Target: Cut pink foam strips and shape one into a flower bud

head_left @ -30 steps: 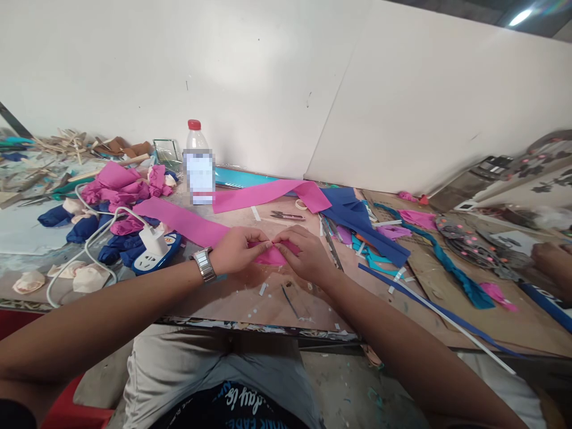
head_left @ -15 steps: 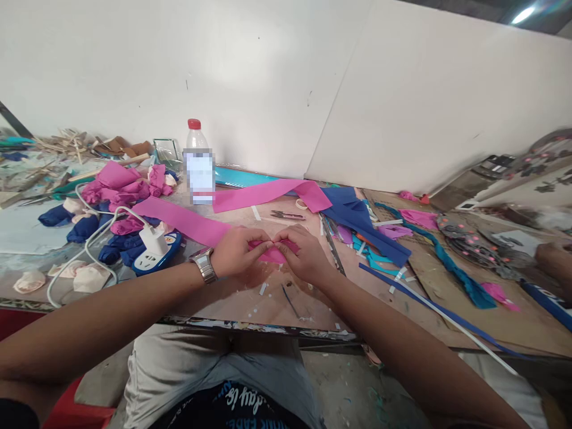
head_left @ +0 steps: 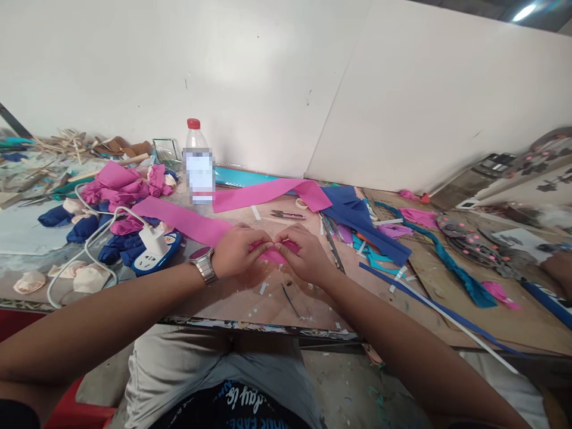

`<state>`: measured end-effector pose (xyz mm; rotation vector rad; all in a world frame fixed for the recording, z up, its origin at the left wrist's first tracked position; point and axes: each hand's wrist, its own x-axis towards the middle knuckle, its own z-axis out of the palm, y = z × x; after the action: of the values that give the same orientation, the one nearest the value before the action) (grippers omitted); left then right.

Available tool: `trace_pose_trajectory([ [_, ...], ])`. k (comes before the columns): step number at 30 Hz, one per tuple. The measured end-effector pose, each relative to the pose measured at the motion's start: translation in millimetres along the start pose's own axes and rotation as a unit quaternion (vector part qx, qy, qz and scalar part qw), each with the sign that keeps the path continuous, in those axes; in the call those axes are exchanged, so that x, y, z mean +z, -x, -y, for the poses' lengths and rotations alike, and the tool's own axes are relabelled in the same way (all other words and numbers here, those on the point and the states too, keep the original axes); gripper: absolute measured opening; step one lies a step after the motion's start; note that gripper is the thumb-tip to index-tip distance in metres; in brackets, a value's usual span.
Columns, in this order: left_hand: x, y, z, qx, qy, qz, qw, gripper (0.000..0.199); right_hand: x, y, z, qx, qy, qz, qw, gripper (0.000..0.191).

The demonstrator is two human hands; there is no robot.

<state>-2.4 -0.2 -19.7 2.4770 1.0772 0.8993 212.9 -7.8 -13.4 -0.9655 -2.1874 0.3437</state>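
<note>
Pinched between the thumbs and fingers of both hands is a pink strip point(head_left: 192, 225), which runs off to the left across the table. My left hand point(head_left: 239, 250), with a watch on its wrist, grips it from the left. Close beside it, my right hand point(head_left: 304, 253) grips the strip's right part, the thumbs nearly touching. Behind my hands lie small pink-handled snips point(head_left: 288, 215), a cream ring point(head_left: 301, 204) and another pink strip point(head_left: 263, 194). A folded dark blue strip point(head_left: 357, 220) is to the right.
A red-capped bottle point(head_left: 196, 167) stands near the wall. On the left are a power strip point(head_left: 156, 255) with a white cable and crumpled pink, blue and cream pieces. A teal strip point(head_left: 447, 262) lies on cardboard at right, near another person's hand point(head_left: 556, 268).
At the far right, the other person's hand has shifted slightly, with a dark object now showing beside it. My hands remain in nearly the same place on the pink strip.
</note>
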Motion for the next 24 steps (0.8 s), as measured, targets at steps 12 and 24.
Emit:
trace_pose_trajectory([
  [12,2.7,-0.6,2.7,0.043,-0.048,-0.019,0.998,0.024,3.5,0.5,0.7,0.086,-0.051,0.018,0.995,0.012],
  [24,5.3,-1.5,8.5,0.073,-0.051,-0.001,0.996,0.029,1.3,-1.0,4.9,0.143,-0.073,0.053,0.986,0.019],
])
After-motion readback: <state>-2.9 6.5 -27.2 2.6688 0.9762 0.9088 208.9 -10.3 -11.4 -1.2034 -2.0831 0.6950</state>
